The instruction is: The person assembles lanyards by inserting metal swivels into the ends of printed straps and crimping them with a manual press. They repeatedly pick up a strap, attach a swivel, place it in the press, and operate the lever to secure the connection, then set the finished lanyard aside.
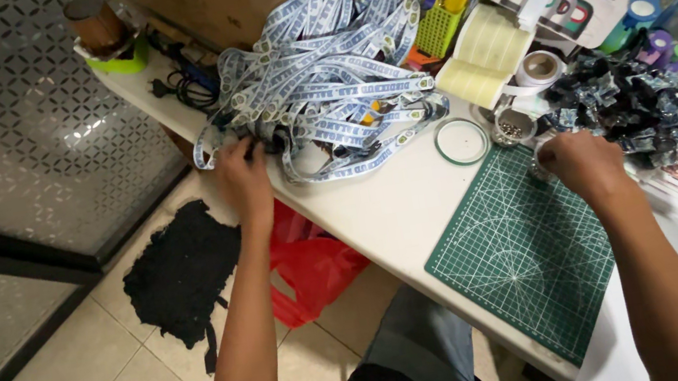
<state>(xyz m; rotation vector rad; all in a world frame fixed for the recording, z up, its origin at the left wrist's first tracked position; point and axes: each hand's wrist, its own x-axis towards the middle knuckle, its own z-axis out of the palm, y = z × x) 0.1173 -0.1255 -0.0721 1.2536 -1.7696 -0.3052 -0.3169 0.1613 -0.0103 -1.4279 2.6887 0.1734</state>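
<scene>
The left hand (243,178) reaches to the near edge of a big heap of blue-and-white lanyards (331,75) piled on the white worktop (387,210). Its fingers curl down into the straps at the dark metal clips, and the grip looks closed on a strand or a clip, though the fingertips are buried and I cannot tell exactly which. The right hand (581,163) rests at the far corner of the green cutting mat (523,252), knuckles up; its grip is hidden under the hand, so whether it holds anything cannot be told. Just beyond it lie a small tin of metal bits (513,127), a round white lid (462,142) and a dark tangle of shiny wrapped pieces (626,103).

The lanyards appear to be light, flat woven ribbon: soft, floppy, with no stiffness, and thoroughly looped through one another. Pulling mid-strap would likely drag the whole heap along. The firmest place to take hold is probably the clip end, where the strap is doubled and the metal gives something solid to pinch. Nothing here looks fragile; the straps may slide a little.
</scene>
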